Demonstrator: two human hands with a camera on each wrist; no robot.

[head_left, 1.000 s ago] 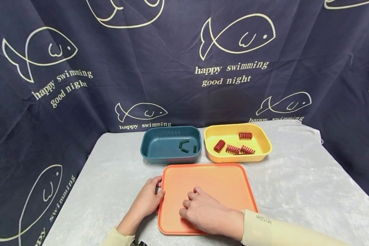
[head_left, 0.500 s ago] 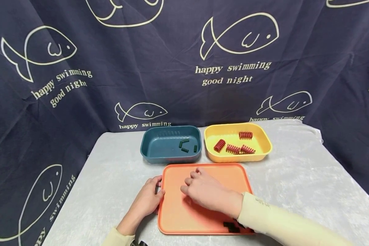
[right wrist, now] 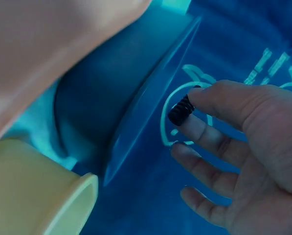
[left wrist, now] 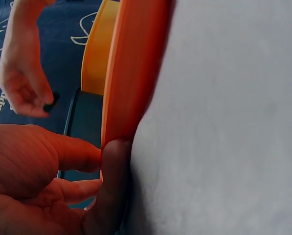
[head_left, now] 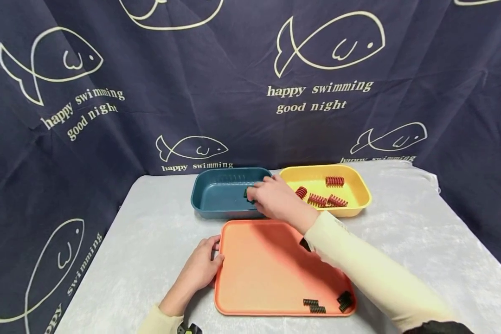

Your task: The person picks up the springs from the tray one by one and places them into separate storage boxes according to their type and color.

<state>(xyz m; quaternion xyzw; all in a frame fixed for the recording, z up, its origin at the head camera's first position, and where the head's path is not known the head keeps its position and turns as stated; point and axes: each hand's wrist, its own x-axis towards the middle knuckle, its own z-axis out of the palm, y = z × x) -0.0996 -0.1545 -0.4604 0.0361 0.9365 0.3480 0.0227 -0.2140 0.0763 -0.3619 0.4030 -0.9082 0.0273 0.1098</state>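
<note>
Black spring (right wrist: 181, 111) sits pinched between fingers of the right hand (head_left: 275, 197), over the blue bin (head_left: 217, 214); release low to limit bounce. Left hand (head_left: 198, 265) grips the tray (head_left: 254, 273) edge: brace it.

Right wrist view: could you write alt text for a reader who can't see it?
A right hand pinches a small dark spring near a blue bin. A tray and a yellow bin show at left, with printed blue fabric behind.
</note>
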